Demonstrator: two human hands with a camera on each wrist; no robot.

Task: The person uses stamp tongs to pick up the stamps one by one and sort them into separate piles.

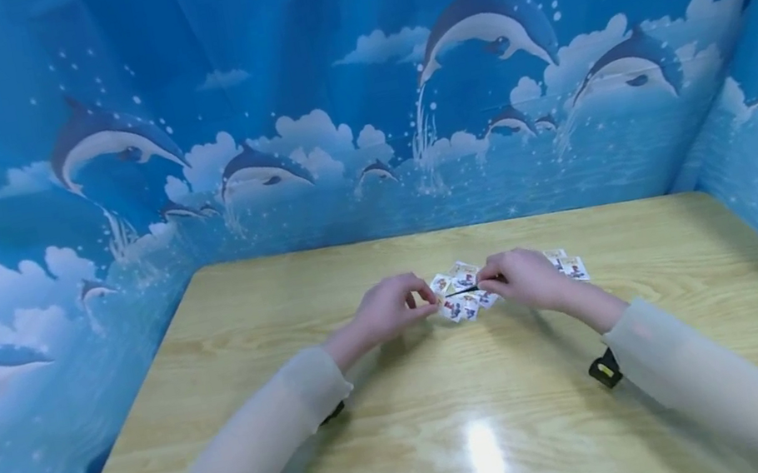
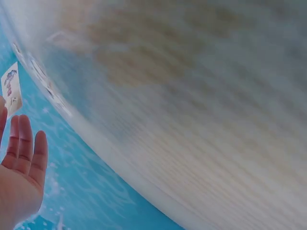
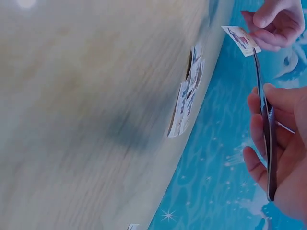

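My right hand (image 1: 525, 277) grips dark metal tweezers (image 3: 268, 143), pointing left in the head view. At their tips is a small white printed card (image 3: 243, 42), tilted and raised above the table. My left hand (image 1: 395, 305) is at the card's other side, thumb and forefinger close together. The right wrist view puts this left hand (image 3: 280, 24) against or just beside the card; whether it pinches it is unclear. Only part of the left hand (image 2: 21, 177) shows in the left wrist view, three fingers stretched. Below lie several similar cards (image 1: 455, 311), partly overlapping.
Further small cards (image 1: 573, 268) lie right of the right hand, partly hidden by it. The wooden table (image 1: 419, 466) reflects a bright light near its front. A blue curtain with dolphins (image 1: 339, 184) hangs behind and at both sides.
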